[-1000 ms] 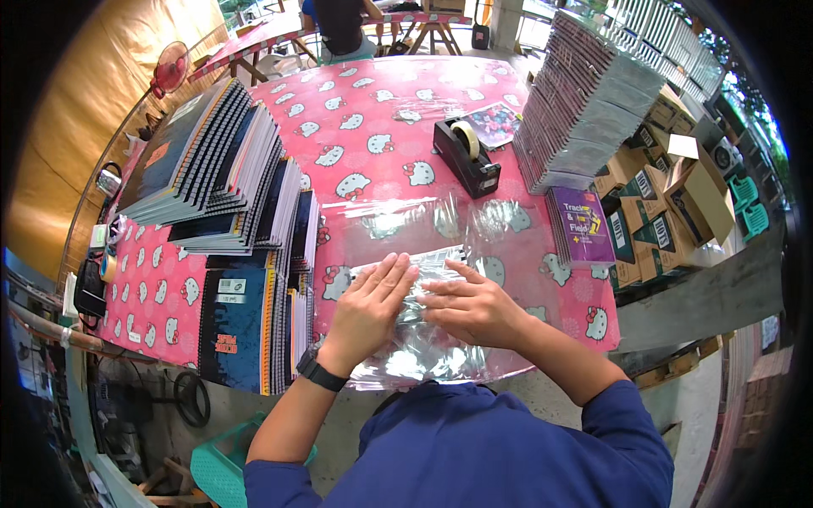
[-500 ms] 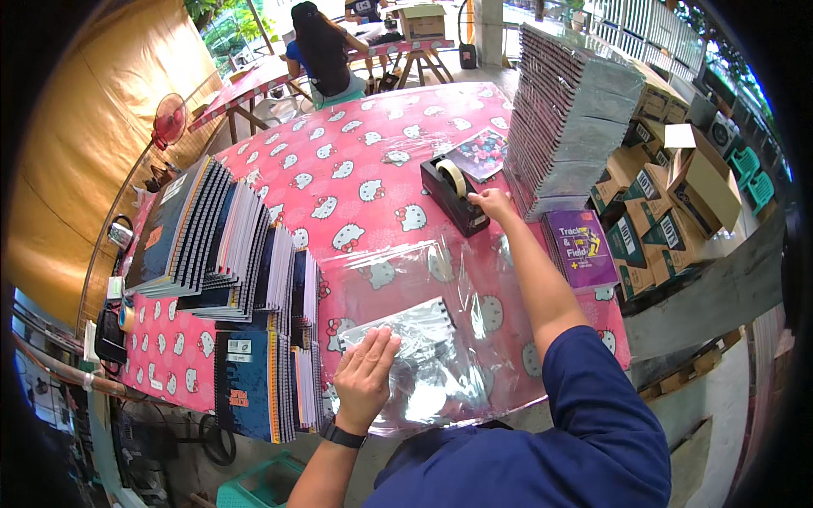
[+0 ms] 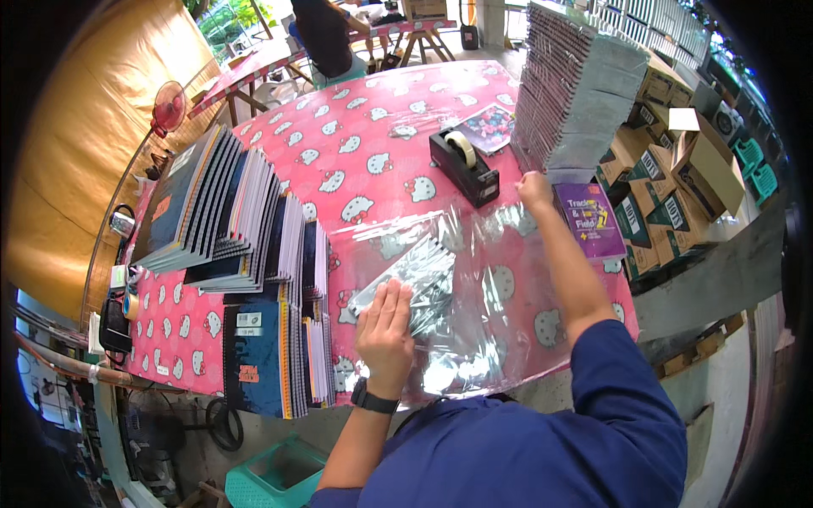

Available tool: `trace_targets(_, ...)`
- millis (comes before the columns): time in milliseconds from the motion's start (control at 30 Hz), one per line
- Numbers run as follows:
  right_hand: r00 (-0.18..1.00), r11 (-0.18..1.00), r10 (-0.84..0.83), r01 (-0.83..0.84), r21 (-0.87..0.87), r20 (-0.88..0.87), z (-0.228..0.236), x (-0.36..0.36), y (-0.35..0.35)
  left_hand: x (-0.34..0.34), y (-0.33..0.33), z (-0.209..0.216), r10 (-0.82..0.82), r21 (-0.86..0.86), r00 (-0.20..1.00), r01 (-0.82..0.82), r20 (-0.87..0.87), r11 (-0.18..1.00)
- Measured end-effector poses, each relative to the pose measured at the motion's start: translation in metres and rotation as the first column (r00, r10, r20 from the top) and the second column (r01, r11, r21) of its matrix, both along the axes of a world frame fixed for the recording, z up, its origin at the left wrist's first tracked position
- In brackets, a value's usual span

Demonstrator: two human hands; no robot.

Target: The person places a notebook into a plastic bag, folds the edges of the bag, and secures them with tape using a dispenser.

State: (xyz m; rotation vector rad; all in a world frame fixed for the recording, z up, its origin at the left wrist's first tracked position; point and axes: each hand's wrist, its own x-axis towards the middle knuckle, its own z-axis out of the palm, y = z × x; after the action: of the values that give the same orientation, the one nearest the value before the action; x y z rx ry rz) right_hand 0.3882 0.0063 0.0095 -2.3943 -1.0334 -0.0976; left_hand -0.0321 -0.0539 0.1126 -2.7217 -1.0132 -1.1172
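Observation:
My left hand (image 3: 385,326) lies flat, fingers out, on a shiny bundle in clear plastic (image 3: 430,279). Glare hides what the bundle holds. A wider clear plastic sheet (image 3: 500,326) spreads around it over the pink table. My right hand (image 3: 534,193) is closed in a pinch, just right of a black tape dispenser (image 3: 464,168) with a pale tape roll, and apart from it. Anything between those fingertips is too small to make out. Beside that hand is a purple-covered notebook (image 3: 589,222).
Tall plastic-wrapped notebook stacks (image 3: 572,102) rise at right; spiral notebooks (image 3: 262,351) pile up at left. A flowered notebook (image 3: 489,127) lies behind the dispenser. Cardboard boxes (image 3: 669,195) stand right of the table, a red fan (image 3: 168,108) far left. Another person (image 3: 322,42) sits beyond.
My right hand has left the tape dispenser, moving right and toward the purple notebook. My left hand stays flat on the plastic bundle, which now sits more slanted. The whole view has shifted slightly.

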Motion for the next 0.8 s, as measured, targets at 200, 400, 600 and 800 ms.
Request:
trace_targets(200,0.231,0.82,0.556,0.002,0.572,-0.798,0.124,-0.23,-0.103,-0.014,0.009,-0.01,-0.059,-0.03,0.994,0.062,0.091,0.998)
trace_targets(400,0.221,0.815,0.527,0.14,0.562,-0.82,0.114,-0.304,-0.125,-0.007,0.011,-0.004,-0.123,0.004,0.984,0.124,0.127,0.992)
trace_targets(600,0.302,0.833,0.495,0.104,0.544,-0.815,0.091,-0.306,-0.12,-0.008,0.009,-0.002,-0.126,-0.014,0.979,0.13,0.16,0.991)
trace_targets(800,0.21,0.803,0.558,0.108,0.586,-0.803,0.085,-0.31,-0.124,-0.01,0.007,0.0,-0.105,0.031,0.993,0.104,0.045,0.994)
